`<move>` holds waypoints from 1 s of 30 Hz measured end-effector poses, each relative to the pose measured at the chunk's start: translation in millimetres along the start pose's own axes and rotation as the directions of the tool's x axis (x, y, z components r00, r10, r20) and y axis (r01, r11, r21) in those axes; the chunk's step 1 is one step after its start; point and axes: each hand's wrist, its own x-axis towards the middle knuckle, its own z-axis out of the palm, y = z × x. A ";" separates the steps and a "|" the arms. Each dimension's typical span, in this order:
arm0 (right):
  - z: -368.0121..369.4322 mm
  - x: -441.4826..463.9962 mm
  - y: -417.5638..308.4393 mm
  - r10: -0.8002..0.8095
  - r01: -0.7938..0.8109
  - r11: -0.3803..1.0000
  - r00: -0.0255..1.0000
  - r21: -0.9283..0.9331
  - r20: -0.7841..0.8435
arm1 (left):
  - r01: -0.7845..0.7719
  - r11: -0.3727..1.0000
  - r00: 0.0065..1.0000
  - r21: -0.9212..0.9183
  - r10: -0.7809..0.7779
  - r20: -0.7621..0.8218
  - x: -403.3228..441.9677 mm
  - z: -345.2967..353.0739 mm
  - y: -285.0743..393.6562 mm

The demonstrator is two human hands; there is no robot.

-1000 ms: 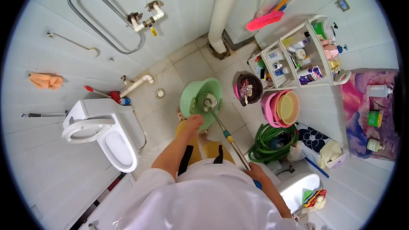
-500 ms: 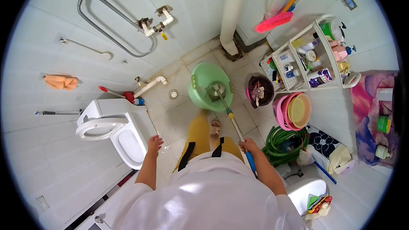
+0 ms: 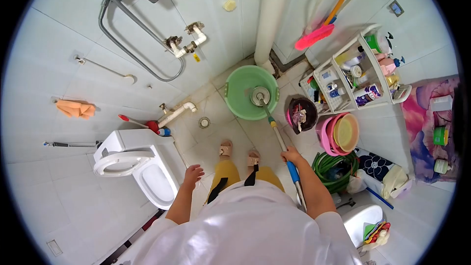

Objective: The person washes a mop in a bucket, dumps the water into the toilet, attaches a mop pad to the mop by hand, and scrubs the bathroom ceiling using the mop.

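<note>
Fingers of the right hand [image 3: 292, 155] were wrapped around a long pole [image 3: 280, 138], with its blue grip [image 3: 293, 172] showing on the body side of the fist. The pole slanted away from the wearer, down to a round metal disc [image 3: 259, 96] that sat inside a green tub [image 3: 238, 82], over the tub's near right part. The left hand [image 3: 195, 172] held nothing — its fingers were loosely spread in the air, well apart from the right, between the white toilet [image 3: 162, 181] and the wearer's left leg.

The tub stood on the tiled floor [image 3: 216, 105], near the foot of a thick white pipe [image 3: 267, 19]. Two sandals [image 3: 225, 148] showed on the floor on the wearer's side of it, below yellow trousers [image 3: 226, 171]. A round drain [image 3: 204, 122] lay to the tub's left. To its right came a dark bin [image 3: 310, 121] with something crumpled inside, then nested pink and yellow basins [image 3: 347, 133], and a coiled green hose [image 3: 324, 168] just beside them — all close to a white rack [image 3: 343, 82] of bottles.
</note>
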 end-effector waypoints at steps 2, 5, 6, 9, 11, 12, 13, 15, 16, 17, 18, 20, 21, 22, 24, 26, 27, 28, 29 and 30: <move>18.2 -26.2 -7.0 -0.008 0.003 0.971 1.000 0.240 0.022 | -0.018 0.999 0.999 0.044 0.016 0.044 2.9 -1.4 21.6; 40.1 -44.0 12.3 -0.100 0.048 0.911 0.989 0.409 0.107 | -0.126 0.992 0.988 0.009 0.124 0.092 4.9 -15.1 52.0; 46.8 -58.9 16.5 -0.092 -0.018 0.827 0.982 0.562 0.167 | -0.222 0.975 0.972 0.022 0.220 0.084 5.9 -20.9 67.8; 67.1 -120.3 6.4 -0.006 -0.071 0.758 0.993 0.648 0.116 | -0.746 0.661 0.664 0.085 0.748 0.011 75.6 -70.8 113.5; 73.2 -162.2 14.3 0.052 -0.152 0.677 0.986 0.721 0.158 | -0.826 0.391 0.371 0.405 0.919 -0.131 8.2 -79.5 240.8; 77.8 -184.4 9.8 0.073 -0.133 0.724 0.991 0.677 0.116 | -0.736 0.312 0.246 0.600 0.950 -0.192 -3.3 -91.2 291.9; 83.5 -204.3 7.0 0.094 -0.117 0.766 0.993 0.632 0.070 | -0.850 0.179 0.034 0.496 0.957 -0.287 -30.3 -90.9 340.8; 94.9 -238.1 12.7 0.074 -0.086 0.785 0.996 0.614 0.045 | -0.702 -0.090 -0.334 0.707 0.918 -0.215 -61.3 -108.1 424.9; 99.6 -253.2 19.6 0.064 -0.071 0.805 0.997 0.589 0.034 | -0.644 -0.125 -0.394 0.755 0.900 -0.187 -74.4 -111.3 459.6; 105.5 -265.8 30.4 0.056 -0.059 0.823 0.998 0.565 0.022 | -0.553 -0.168 -0.474 0.816 0.869 -0.142 -71.2 -115.2 493.0; 110.6 -266.2 54.0 0.051 -0.046 0.830 0.999 0.556 0.006 | -0.455 -0.203 -0.548 0.867 0.832 -0.092 -68.0 -118.5 522.9; 120.5 -281.2 74.8 0.037 -0.021 0.818 0.999 0.574 -0.017 | -0.582 -0.069 -0.345 0.810 0.923 -0.169 -65.2 -116.2 567.0; 121.2 -291.0 67.3 0.009 0.002 0.762 1.000 0.648 -0.014 | -0.656 0.092 -0.112 0.749 0.970 -0.216 -63.6 -114.9 578.5; 119.4 -308.8 45.3 -0.033 0.028 0.673 0.999 0.739 -0.008 | -0.670 0.079 -0.116 0.738 0.971 -0.209 -65.2 -116.9 584.7; 117.3 -341.2 -0.1 -0.167 0.099 0.456 0.986 0.884 -0.024 | -0.769 0.233 0.223 0.596 0.970 -0.093 -77.2 -119.5 596.8; 115.4 -356.6 -34.2 -0.285 0.200 0.321 0.953 0.926 -0.107 | -0.878 0.272 0.295 0.395 0.956 -0.002 -92.6 -116.2 592.9; 113.0 -361.2 -57.8 -0.277 0.210 0.356 0.954 0.910 -0.112 | -0.925 0.322 0.340 0.202 0.938 0.060 -92.2 -117.0 595.1; 113.3 -366.0 -76.2 -0.271 0.218 0.395 0.956 0.892 -0.114 | -0.926 0.377 0.375 0.004 0.918 0.126 -92.9 -116.7 595.9; 116.5 -363.0 -81.0 -0.269 0.227 0.392 0.955 0.891 -0.124 | -0.944 0.330 0.330 0.007 0.942 0.056 -97.3 -112.1 593.3; 116.6 -354.9 -85.7 -0.267 0.215 0.545 0.961 0.811 -0.076 | -0.946 0.325 0.324 -0.004 0.944 0.055 -100.8 -107.8 590.4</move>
